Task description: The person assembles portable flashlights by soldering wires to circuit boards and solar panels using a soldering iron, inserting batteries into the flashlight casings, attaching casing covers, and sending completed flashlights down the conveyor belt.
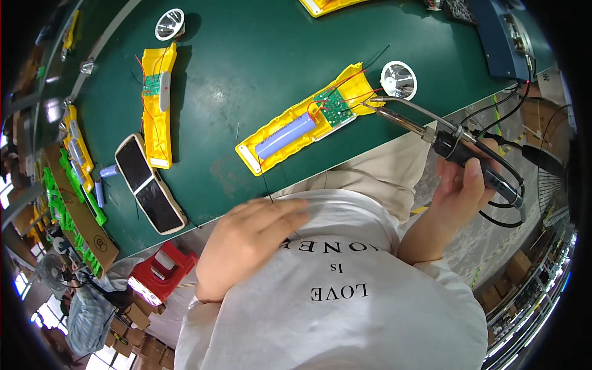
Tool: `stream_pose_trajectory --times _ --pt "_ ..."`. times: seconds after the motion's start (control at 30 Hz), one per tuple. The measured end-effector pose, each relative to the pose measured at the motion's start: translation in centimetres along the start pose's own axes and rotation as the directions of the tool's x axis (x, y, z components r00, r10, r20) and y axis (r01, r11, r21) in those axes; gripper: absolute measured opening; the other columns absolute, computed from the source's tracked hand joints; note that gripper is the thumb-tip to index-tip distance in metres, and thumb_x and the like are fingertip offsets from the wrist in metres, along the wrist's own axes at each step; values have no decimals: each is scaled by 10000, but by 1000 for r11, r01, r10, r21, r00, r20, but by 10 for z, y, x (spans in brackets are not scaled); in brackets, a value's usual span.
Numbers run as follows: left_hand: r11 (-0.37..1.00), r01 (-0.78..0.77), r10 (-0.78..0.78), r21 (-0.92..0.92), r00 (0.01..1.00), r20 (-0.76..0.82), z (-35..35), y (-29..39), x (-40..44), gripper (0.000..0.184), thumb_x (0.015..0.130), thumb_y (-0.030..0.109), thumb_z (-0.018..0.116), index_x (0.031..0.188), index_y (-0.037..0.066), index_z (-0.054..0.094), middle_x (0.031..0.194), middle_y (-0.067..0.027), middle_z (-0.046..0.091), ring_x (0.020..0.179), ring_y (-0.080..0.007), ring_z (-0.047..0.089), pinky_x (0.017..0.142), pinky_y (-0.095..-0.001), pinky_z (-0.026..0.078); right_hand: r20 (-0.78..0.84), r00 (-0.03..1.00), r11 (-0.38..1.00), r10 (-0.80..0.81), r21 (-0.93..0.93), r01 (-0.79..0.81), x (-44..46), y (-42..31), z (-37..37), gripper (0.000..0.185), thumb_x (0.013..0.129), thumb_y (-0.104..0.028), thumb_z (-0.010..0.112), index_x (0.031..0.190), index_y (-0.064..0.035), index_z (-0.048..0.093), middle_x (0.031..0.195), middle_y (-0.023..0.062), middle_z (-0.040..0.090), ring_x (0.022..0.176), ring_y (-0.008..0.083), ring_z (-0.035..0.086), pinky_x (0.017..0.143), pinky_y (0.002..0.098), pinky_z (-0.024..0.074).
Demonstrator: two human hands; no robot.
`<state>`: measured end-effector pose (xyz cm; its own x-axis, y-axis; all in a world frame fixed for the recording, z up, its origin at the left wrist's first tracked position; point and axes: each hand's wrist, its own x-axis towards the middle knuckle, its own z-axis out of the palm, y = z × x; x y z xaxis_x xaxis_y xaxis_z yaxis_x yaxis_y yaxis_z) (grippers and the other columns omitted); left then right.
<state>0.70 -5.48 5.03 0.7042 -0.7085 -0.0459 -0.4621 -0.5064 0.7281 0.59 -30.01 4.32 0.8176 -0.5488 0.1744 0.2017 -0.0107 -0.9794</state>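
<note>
My right hand (pixel 462 179) is wrapped round the black handle of a soldering iron (pixel 449 147) with a thin metal tube clamped alongside. Its tip reaches over the wide end of a yellow flashlight housing half (pixel 251 161); contact is unclear. In that housing lie a blue cylindrical battery (pixel 285 137) and a green circuit board (pixel 333 106) with red wires. A black wire (pixel 266 184) runs from the narrow end to my left hand (pixel 250 240), whose fingers are closed around it near my shirt. The fingertips are partly hidden. A round reflector (pixel 399 81) sits beside the wide end.
Another yellow housing (pixel 159 132) and a reflector (pixel 170 24) lie on the green table (pixel 216 74). A phone-like device (pixel 150 184) is at the left edge. A cardboard box with green parts (pixel 80 213), a red lamp (pixel 161 271) and a blue machine (pixel 493 40) surround the workspace.
</note>
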Motion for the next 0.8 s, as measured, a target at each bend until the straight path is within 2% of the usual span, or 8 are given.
stream_pose_trajectory --times 0.1,0.17,0.2,0.33,0.53,0.57,0.63,0.8 --pt "1000 -27 28 12 996 -86 1 -7 5 189 612 76 570 799 48 572 844 -47 585 691 -209 555 677 -293 447 27 1000 1000 -12 6 12 -1 -2 -2 225 681 -162 532 780 24 452 540 54 453 395 68 383 338 163 264" --pt "956 18 -107 -294 951 -291 2 -2 13 197 669 17 568 853 21 500 871 -85 589 717 -212 576 685 -279 446 10 1000 1000 -30 3 30 -2 -4 0 215 681 -157 529 777 20 454 549 58 467 394 67 387 331 160 260" --pt "814 -88 -220 -574 868 -446 19 -2 16 214 721 -37 527 885 9 398 881 -140 586 756 -207 588 698 -269 443 10 999 1000 -31 2 31 -3 -4 -1 215 681 -157 529 777 20 454 549 58 467 394 67 387 331 160 260" --pt "674 -131 -280 -727 865 -416 21 -4 45 170 751 -47 488 854 -3 360 842 -168 588 768 -188 589 644 -232 456 28 1000 1000 5 18 -5 -6 -5 -4 207 680 -150 530 772 18 453 560 64 479 394 61 389 330 156 263" --pt "877 279 -466 -392 694 -548 16 6 56 73 686 13 597 750 35 571 681 -59 585 535 -105 556 467 -202 420 64 998 1000 3 16 -4 -5 -11 -2 179 680 -120 524 769 20 457 565 65 482 397 59 390 336 159 271" --pt "876 280 -467 -392 693 -549 16 5 58 73 686 13 597 750 35 571 681 -59 585 535 -105 556 467 -202 420 70 998 1000 3 2 -4 -5 -12 0 167 681 -103 521 771 24 460 563 64 479 400 58 390 341 161 276" --pt "977 213 -158 2 729 -666 19 -1 63 93 653 24 621 731 41 574 675 -49 572 530 -129 546 450 -209 413 77 997 1000 -8 -17 10 -3 -11 3 160 682 -89 520 774 29 465 567 62 476 405 57 392 350 163 282" --pt "973 229 -164 10 725 -669 24 2 68 88 643 59 629 709 73 573 641 -22 544 490 -144 515 428 -237 405 124 992 999 28 -41 -23 1 -15 8 157 679 -64 533 781 42 479 596 55 473 427 53 403 379 165 303"
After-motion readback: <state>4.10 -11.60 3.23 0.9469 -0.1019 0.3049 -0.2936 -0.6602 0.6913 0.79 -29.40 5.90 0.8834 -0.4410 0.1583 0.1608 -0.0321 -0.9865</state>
